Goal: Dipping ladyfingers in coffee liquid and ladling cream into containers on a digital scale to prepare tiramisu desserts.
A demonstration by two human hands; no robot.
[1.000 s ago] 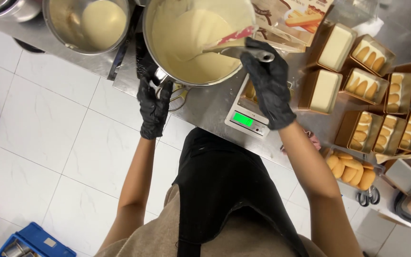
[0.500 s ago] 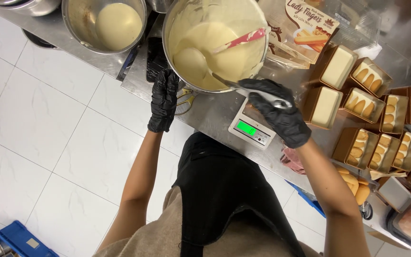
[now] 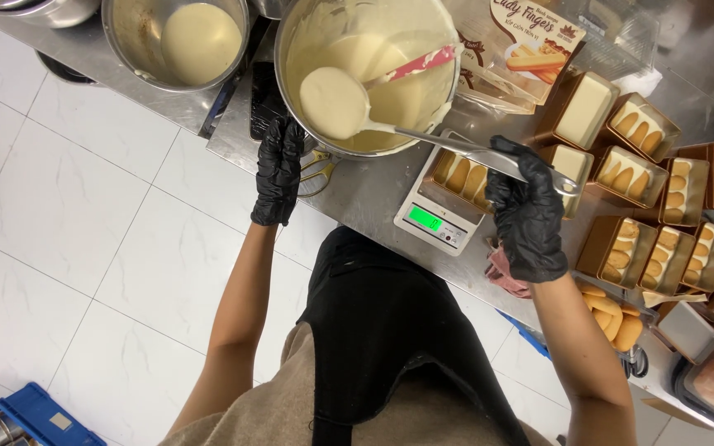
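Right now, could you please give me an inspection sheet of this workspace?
Surface: steel counter, smeared near the scale.
Job's things: ladle full of cream over the large bowl; open box of biscuits on the scale.
Clutter: red spatula in the bowl; second bowl; filled brown boxes; biscuit packet.
Grippers: gloved left hand at the bowl's edge; gloved right hand grips the ladle handle.
Cables: nothing seen.
Surroundings: white tiled floor; blue crate.

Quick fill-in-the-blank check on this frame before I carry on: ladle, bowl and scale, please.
1. The right hand holds a ladle full of pale ____.
2. The left hand steadies the big steel ____.
3. A pink spatula rests ____ that bowl.
4. The box of biscuits sits on the ____.

Missing: cream; bowl; inside; scale
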